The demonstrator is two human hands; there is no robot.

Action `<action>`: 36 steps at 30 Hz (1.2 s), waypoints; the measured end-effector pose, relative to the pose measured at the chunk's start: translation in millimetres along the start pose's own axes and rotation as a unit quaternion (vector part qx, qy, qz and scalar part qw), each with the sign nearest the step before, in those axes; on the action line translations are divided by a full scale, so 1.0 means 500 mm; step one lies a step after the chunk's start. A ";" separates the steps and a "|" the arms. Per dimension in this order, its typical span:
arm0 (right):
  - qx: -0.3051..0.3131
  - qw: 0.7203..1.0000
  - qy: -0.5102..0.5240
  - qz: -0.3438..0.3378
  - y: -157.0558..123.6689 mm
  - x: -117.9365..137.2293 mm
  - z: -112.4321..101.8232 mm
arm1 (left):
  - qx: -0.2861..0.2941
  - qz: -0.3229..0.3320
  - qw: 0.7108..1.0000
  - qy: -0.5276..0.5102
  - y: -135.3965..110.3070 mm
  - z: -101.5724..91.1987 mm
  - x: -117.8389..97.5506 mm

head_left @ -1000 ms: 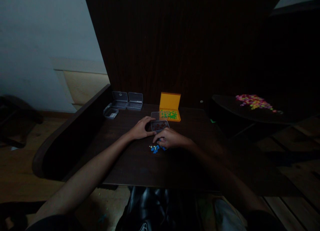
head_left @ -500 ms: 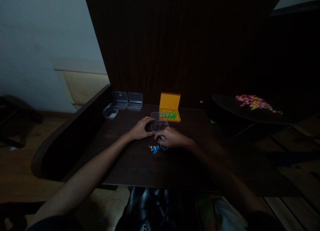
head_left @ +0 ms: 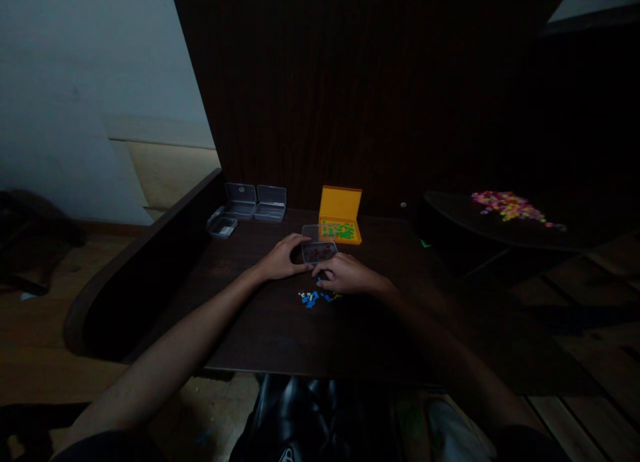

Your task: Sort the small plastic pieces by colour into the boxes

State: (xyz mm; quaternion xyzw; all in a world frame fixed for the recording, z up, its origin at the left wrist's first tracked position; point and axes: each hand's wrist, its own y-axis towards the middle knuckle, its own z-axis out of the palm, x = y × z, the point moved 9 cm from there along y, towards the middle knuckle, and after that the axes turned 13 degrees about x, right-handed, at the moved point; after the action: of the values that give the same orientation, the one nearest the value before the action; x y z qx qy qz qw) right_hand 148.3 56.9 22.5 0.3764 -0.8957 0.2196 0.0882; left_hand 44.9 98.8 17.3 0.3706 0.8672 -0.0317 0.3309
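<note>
At the near side of the worktop (head_left: pixel 280 342), a loose scatter of tiny blue & pale pcs (head_left: pixel 311 299) was seen, lying flat, w/ a little yellow at its R end. Scattering was judged the main risk here: in such dim light, w/ pcs this small, some could be flicked off or missed if brushed by the knuckles.

Just beyond it the R hand (head_left: pixel 343 273) was held low, palm down, fingers curled in & thumb tucked near the forefinger; whether anything was pinched btwn the tips couldn't be told. Its forearm was angled in from the lower R. The L hand (head_left: pixel 286 257) was set opposite, thumb & forefinger spread apart, w/ the L end of a clear plastic box (head_left: pixel 320 252) held btwn them.

Dark reddish pcs were contained in that box, directly past the R fingertips; colours could get mixed if a blue pc were dropped in. Its raised clear lid was seen overlapping the yellow box (head_left: pixel 341 202), opened w/ green pcs inside; contact unclear, but a jolt might be passed on if the clear box were shoved back.

Three open clear cases (head_left: pixel 271 213) were grouped at far L.
</note>
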 end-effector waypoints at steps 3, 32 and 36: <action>0.003 1.000 0.002 -0.008 0.002 -0.001 0.005 | -0.001 0.001 1.000 0.001 0.000 0.000 -0.002; 0.035 0.992 -0.112 0.043 -0.016 0.029 0.020 | 0.000 -0.007 1.000 -0.005 -0.001 0.001 -0.001; 0.038 0.993 -0.105 0.033 -0.015 0.028 0.021 | 0.002 -0.006 1.000 -0.006 0.000 0.002 0.000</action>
State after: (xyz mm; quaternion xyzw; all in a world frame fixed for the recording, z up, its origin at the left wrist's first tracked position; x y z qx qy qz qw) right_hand 143.9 38.7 20.0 0.3705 -0.9031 0.2154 -0.0278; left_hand 45.2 98.4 16.5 0.3656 0.8675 -0.0373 0.3353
